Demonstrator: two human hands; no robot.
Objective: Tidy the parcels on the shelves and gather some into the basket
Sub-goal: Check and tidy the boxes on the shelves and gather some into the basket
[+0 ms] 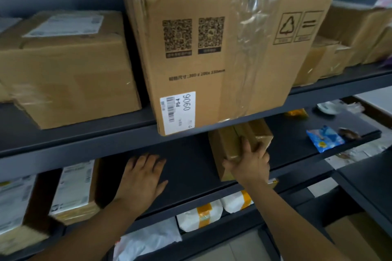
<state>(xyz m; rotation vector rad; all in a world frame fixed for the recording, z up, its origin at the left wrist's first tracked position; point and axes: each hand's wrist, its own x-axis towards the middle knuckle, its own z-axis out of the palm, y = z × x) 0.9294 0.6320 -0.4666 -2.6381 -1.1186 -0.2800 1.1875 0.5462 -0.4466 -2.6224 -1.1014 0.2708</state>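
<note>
A small taped cardboard box (230, 144) lies on the middle shelf (186, 167), and my right hand (250, 161) grips its near end. My left hand (142, 178) rests flat on the bare shelf surface to the left, fingers spread, holding nothing. Above, a large cardboard box (212, 53) with QR codes and a "0906" label juts over the upper shelf's front edge (84, 144). No basket is in view.
Another big box (67, 65) sits left on the upper shelf, smaller boxes (326, 57) to the right. Labelled parcels (74, 190) stand at the middle shelf's left. A blue packet (324, 139) lies right. White padded bags (199, 216) fill the lower shelf.
</note>
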